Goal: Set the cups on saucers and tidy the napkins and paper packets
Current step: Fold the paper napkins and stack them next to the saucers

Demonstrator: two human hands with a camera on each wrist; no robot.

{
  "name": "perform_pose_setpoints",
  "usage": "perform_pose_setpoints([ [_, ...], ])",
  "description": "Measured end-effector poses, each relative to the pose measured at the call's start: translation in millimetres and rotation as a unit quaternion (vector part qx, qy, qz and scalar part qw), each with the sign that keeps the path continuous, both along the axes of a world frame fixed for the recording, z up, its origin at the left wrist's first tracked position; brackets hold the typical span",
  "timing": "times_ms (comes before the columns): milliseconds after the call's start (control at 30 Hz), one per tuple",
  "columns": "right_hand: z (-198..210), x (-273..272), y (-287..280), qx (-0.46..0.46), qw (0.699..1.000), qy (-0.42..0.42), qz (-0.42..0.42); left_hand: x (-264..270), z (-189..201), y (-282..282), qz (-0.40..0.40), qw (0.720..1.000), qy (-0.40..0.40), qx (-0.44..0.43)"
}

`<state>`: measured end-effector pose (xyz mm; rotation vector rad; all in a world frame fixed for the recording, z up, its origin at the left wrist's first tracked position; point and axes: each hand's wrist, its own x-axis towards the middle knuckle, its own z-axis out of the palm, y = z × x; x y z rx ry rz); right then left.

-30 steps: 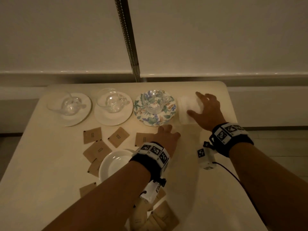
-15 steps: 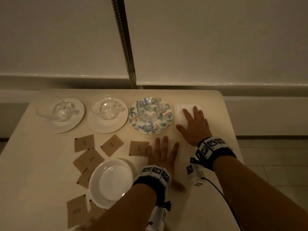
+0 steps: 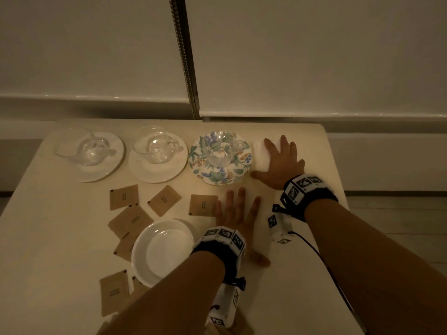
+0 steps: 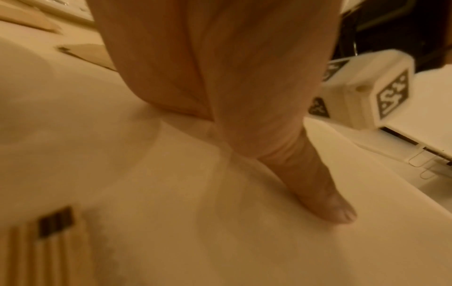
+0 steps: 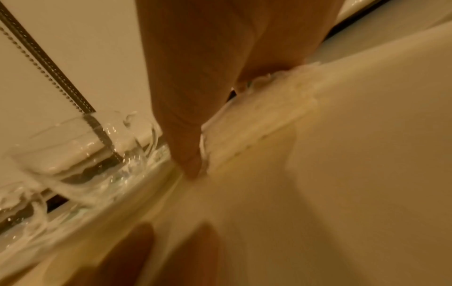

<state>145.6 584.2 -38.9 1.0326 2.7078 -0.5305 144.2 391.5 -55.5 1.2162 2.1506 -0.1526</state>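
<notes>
Three glass cups stand on saucers along the far side of the table: one (image 3: 90, 149) on a white saucer (image 3: 106, 170), one (image 3: 156, 148) on a second white saucer (image 3: 157, 174), one (image 3: 221, 148) on a floral saucer (image 3: 219, 176). My right hand (image 3: 278, 158) lies flat, fingers straight, on a white napkin stack (image 3: 260, 157) right of the floral saucer; the right wrist view shows the napkin stack (image 5: 254, 123) under the fingers (image 5: 188, 151). My left hand (image 3: 238, 213) rests flat on the table, fingers spread, beside a brown packet (image 3: 203, 205). Several brown packets (image 3: 131, 221) lie scattered.
An empty white saucer (image 3: 164, 252) sits at mid-table beside my left wrist, with packets tucked under its left edge. More packets (image 3: 113, 292) lie near the front edge. The table's right edge (image 3: 338, 189) runs close to my right wrist. Window blinds with a bead chain (image 3: 183, 56) rise behind.
My right hand went from fingertips on the napkin stack to lying flat on it. My left hand's fingers spread out flat on the table. The view shifted slightly.
</notes>
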Motion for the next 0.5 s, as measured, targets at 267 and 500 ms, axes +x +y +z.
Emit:
perform_pose_setpoints([
  [267,43,-28,42,0.032,0.965,-0.174,0.194,-1,-6,-1,-0.012,1.000,-0.018,0.010],
  [500,35,-27,34,0.038,0.964,-0.171,0.201,-1,-8,-1,-0.010,1.000,-0.019,0.017],
])
